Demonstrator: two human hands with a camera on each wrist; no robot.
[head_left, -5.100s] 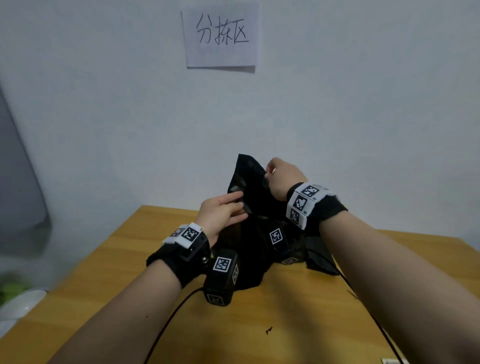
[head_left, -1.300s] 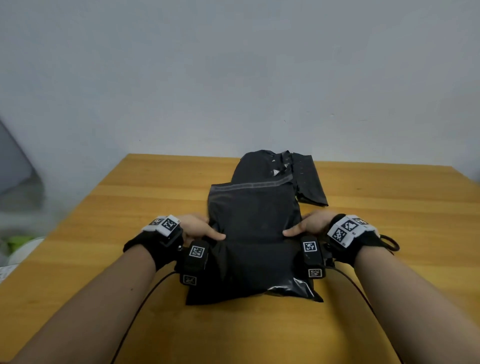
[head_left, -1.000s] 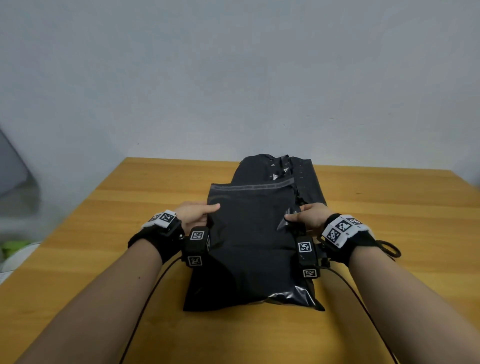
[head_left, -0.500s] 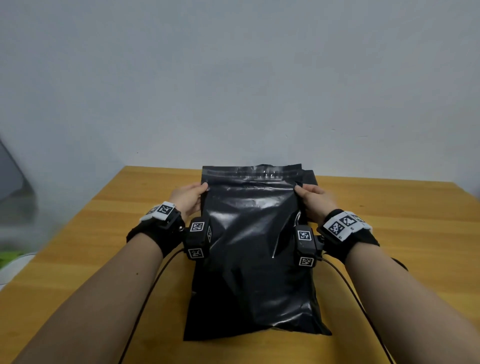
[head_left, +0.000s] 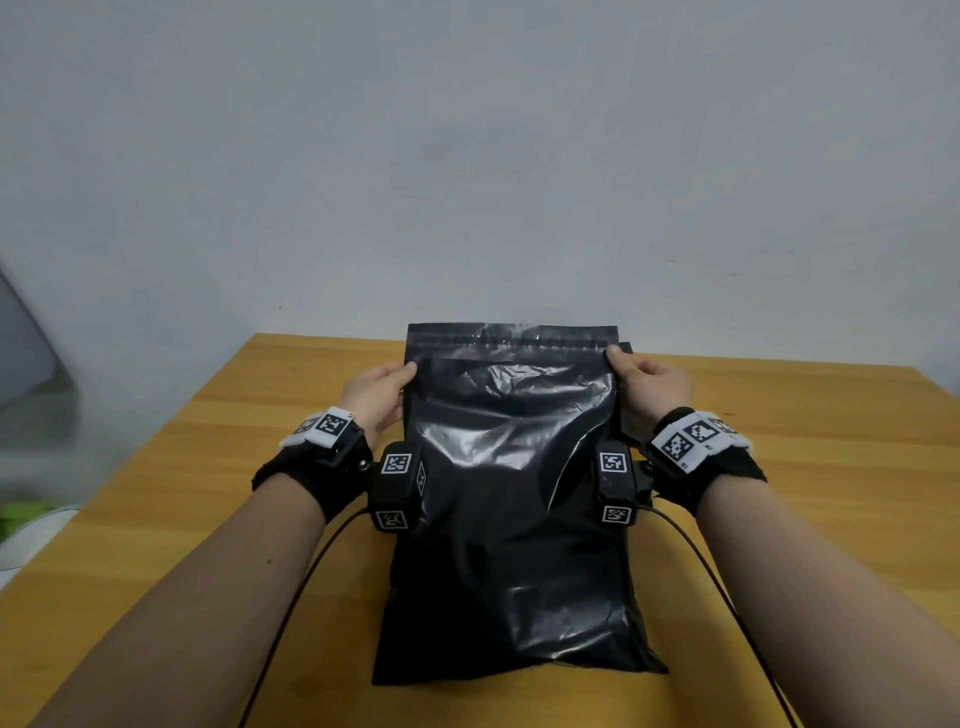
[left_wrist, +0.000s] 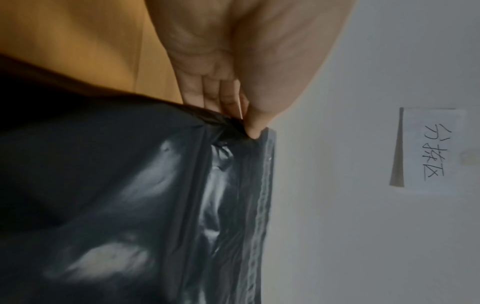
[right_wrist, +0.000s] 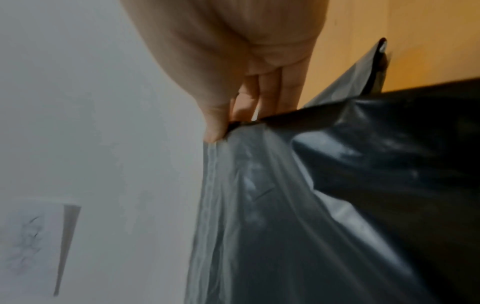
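Observation:
A filled black plastic mailer bag (head_left: 511, 499) stands tilted on the wooden table (head_left: 208, 483), its bottom resting near the front edge and its sealing strip (head_left: 511, 338) raised toward the wall. My left hand (head_left: 382, 392) pinches the bag's upper left edge between thumb and fingers (left_wrist: 255, 121). My right hand (head_left: 647, 384) pinches the upper right edge in the same way (right_wrist: 221, 125). The bag (left_wrist: 130, 205) fills the left wrist view, and the bag (right_wrist: 337, 205) fills the right wrist view. What is inside is hidden.
A second black plastic piece (head_left: 628, 348) lies behind the bag at its upper right. A white wall (head_left: 467, 156) rises right behind the table. A handwritten paper sign (left_wrist: 436, 150) hangs on it. Cables (head_left: 291, 608) trail from both wrists over the table.
The bag lay flat a second ago with my hands at its middle. Both hands slid up to the top corners and lifted the upper end, so the flap now stands up.

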